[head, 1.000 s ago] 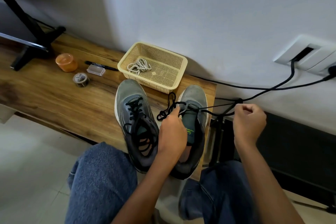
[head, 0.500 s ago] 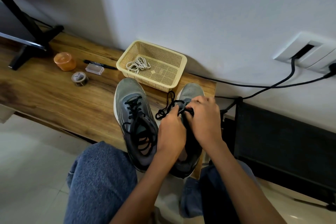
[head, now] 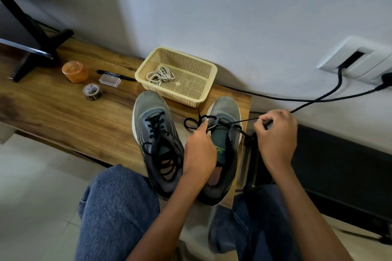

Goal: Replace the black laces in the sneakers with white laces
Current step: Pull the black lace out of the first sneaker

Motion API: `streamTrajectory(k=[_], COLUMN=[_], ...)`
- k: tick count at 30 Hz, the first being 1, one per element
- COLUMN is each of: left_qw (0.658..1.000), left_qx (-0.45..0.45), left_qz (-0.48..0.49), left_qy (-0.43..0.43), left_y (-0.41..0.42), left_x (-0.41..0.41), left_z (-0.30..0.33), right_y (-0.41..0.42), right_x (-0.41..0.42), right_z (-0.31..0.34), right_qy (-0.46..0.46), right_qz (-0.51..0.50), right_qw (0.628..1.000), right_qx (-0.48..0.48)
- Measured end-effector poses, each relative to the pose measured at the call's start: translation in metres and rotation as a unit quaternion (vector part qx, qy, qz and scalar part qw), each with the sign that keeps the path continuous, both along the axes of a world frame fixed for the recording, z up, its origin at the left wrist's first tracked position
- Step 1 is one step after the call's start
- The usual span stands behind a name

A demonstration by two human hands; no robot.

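We see two grey sneakers standing side by side on a wooden bench (head: 63, 116) in the middle of the frame, toes pointing toward the wall. The left sneaker (head: 156, 140) is fully threaded with a black lace. The right sneaker (head: 224, 144) is nearly unlaced, its dark insole showing. Our left hand (head: 199, 150) rests on that shoe's left side, thumb and forefinger pinched together on the black lace (head: 220, 123) near the toe-end eyelets, where a loose loop spills onto the bench. Our right hand (head: 275, 133), to the right of the shoe and off the bench edge, has its fingers curled tight around the other part of the same lace, drawn taut between shoe and hand. Just behind the sneakers, a yellow mesh basket (head: 203, 91) holds a bundle of white laces (head: 160, 75). In the upper left lie an orange cup (head: 74, 71), a roll of tape (head: 92, 92), a small clear box (head: 109, 80) and a black pen (head: 127, 78).
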State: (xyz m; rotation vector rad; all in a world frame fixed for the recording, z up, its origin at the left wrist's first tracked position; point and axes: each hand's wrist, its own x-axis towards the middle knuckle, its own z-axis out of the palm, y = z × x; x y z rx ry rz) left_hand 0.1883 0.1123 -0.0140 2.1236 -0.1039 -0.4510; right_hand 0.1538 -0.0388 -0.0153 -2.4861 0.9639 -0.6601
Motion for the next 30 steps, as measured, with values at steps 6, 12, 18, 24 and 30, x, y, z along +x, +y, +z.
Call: streamTrajectory(k=[6, 12, 18, 24, 30], left_qw=[1.0, 0.999, 0.999, 1.0, 1.0], left_qx=[0.002, 0.013, 0.004, -0.009, -0.005], left_qz=[-0.005, -0.024, -0.042, -0.022, 0.001], left_qy=[-0.005, -0.018, -0.017, -0.01, -0.014], left_y=[-0.002, -0.002, -0.002, -0.002, -0.004], left_x=[0.0, -0.001, 0.0, 0.0, 0.001], left_z=[0.001, -0.001, -0.002, -0.006, -0.005], right_y=[0.004, 0.032, 0.044, 0.039, 0.029], right_x=[-0.004, 0.011, 0.023, 0.023, 0.008], right_z=[0.001, 0.011, 0.003, 0.002, 0.0], right_qy=[0.073, 0.132, 0.184, 0.125, 0.013], right_qz=[0.016, 0.182, 0.214, 0.189, 0.094], right_qw=[0.996, 0.974, 0.958, 0.973, 0.995], right_qx=[0.051, 0.007, -0.057, -0.053, -0.019])
